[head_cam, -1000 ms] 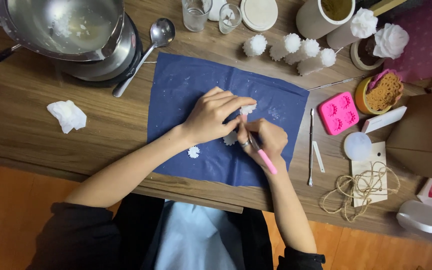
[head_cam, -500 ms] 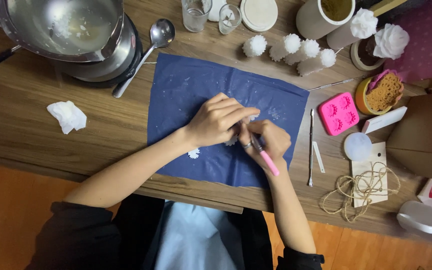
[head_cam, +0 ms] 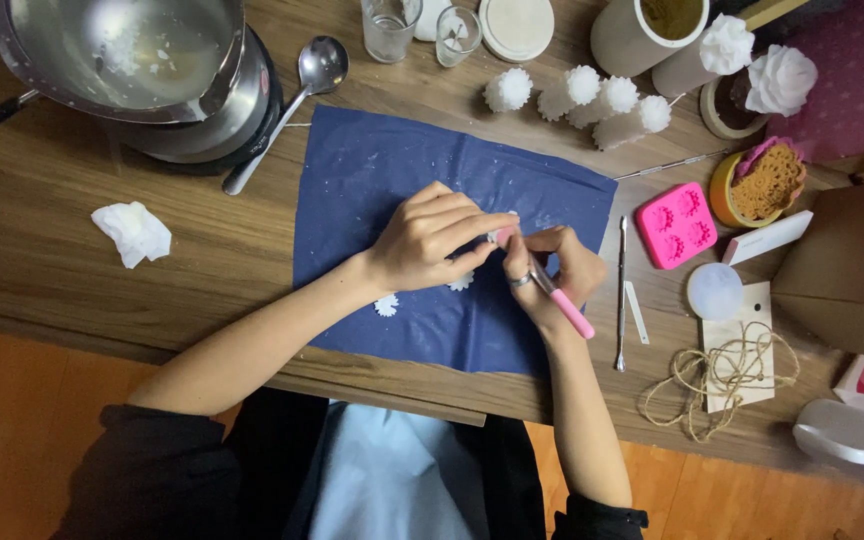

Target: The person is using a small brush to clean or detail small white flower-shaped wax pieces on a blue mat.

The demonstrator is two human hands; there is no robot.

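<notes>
The left hand [head_cam: 430, 240] has closed in from a second ago, its fingertips now pinching a small white wax piece [head_cam: 493, 237] over the blue sheet [head_cam: 372, 170]; the right hand [head_cam: 552, 270] grips a pink tool [head_cam: 572, 320] against it, trimming underway.

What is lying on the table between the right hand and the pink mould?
In the head view, a thin metal tool lies on bare wood between the right hand and the pink mould, just past the blue sheet's edge.
</notes>
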